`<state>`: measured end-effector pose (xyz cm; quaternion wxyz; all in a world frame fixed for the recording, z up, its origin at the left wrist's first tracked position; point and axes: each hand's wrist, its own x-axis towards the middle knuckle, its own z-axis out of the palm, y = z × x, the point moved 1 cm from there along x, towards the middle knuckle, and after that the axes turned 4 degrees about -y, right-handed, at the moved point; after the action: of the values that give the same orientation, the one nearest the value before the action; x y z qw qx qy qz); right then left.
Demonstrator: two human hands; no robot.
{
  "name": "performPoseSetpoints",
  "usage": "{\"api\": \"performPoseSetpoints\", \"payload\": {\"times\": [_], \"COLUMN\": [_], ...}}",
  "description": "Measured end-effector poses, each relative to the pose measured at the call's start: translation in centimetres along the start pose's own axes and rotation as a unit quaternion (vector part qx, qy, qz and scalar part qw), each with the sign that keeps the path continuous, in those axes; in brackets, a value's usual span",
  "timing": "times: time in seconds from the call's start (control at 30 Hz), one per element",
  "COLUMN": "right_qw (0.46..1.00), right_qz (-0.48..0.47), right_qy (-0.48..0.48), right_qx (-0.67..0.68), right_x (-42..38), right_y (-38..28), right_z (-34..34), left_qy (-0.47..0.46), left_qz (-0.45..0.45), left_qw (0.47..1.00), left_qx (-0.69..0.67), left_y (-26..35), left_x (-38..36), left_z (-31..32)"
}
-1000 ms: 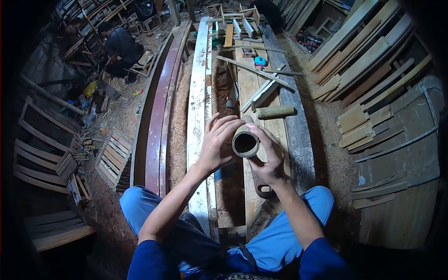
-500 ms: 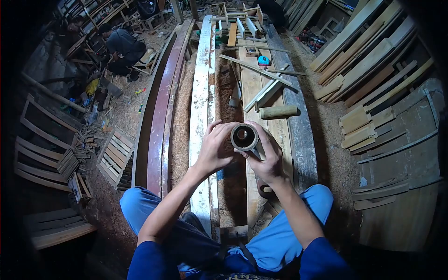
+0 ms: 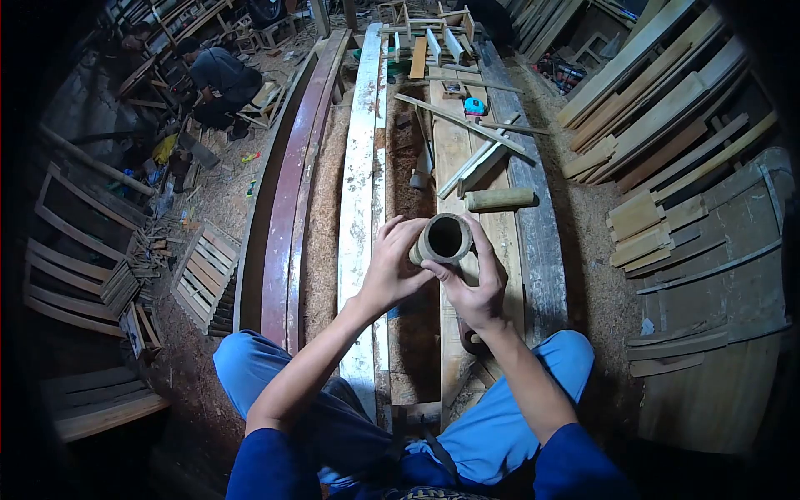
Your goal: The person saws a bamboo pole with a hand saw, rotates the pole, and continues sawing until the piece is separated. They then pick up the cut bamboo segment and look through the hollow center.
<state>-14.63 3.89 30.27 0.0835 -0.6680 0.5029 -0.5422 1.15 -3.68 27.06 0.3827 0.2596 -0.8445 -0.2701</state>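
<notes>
Head view: hollow tube [image 3: 430,252] held above wooden surface [image 3: 451,155], mouth toward camera; bore inspection judged in hand. Tube gripped by curved fingers of left hand [image 3: 390,265] and right hand [image 3: 475,289]. Opposed support required for turning.

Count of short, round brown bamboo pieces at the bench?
2: one piece between left hand and right hand; another piece lying beyond on pale wooden planks. Clutter may hide more.

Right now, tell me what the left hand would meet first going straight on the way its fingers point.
The hollow tube that the left hand already seems to touch; beyond it, probably the right hand's fingers, though depth is unclear from this one view.
</notes>
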Motion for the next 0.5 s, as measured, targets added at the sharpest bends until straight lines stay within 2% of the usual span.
{"api": "performPoseSetpoints", "payload": {"times": [0.17,0.23,0.27,0.3,0.33,0.4,0.47,0.5], "right_qw": [1.000,0.999,0.997,0.990,0.989,0.967,0.969,0.969], "right_qz": [-0.021,-0.041,-0.069,-0.097,-0.099,-0.108,-0.076,-0.033], "right_qy": [0.009,0.009,0.014,0.018,0.019,-0.007,-0.034,-0.089], "right_qx": [0.000,0.010,-0.045,-0.098,-0.108,-0.231,-0.232,-0.230], "right_x": [-0.4,0.1,0.5,1.0,1.4,1.8,1.5,1.1], "right_y": [0.9,0.7,0.6,0.6,0.6,-0.7,-0.3,0.4], "right_z": [0.5,0.4,0.1,0.0,0.0,-0.9,-0.7,-0.5], "left_qy": [-0.006,-0.012,-0.012,-0.036,-0.061,-0.047,-0.032,-0.032], "left_qz": [-0.009,0.018,0.018,0.004,-0.010,-0.004,0.006,0.006], "left_qw": [0.999,1.000,1.000,0.997,0.991,0.986,0.972,0.972], "left_qx": [-0.038,0.008,0.008,0.063,0.118,0.160,0.233,0.232], "left_y": [-0.6,-0.7,-0.7,-0.6,-0.5,-0.5,-0.8,-1.0], "left_x": [-0.2,0.0,0.0,0.1,0.2,0.3,0.3,0.3], "left_z": [0.1,-0.2,-0.4,-0.8,-0.9,-1.0,-1.3,-1.5]}}
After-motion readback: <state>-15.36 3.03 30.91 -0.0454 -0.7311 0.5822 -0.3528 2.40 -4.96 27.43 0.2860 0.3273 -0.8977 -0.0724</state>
